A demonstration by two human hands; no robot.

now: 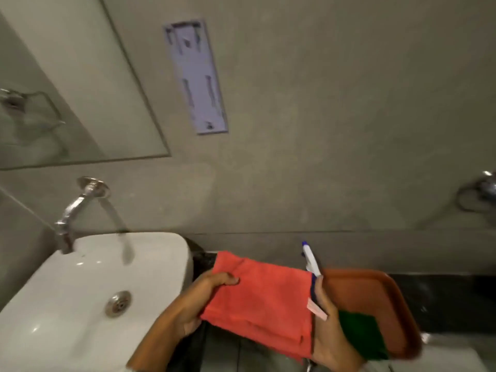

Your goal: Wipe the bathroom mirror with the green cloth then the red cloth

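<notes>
right hand: nearest the camera, closed on the right edge of the red cloth; a white spray bottle seems caught in the same grip, though this is unclear.
left hand: thumb and fingers pinch the cloth's left edge, cloth stretched between.
green cloth: lies in the brown tray under the right hand.
mirror: up left, well apart.
risks: bottle slipping; cloth catching the tap or dipping into the basin.
room: open wall above; counter edge close.
</notes>
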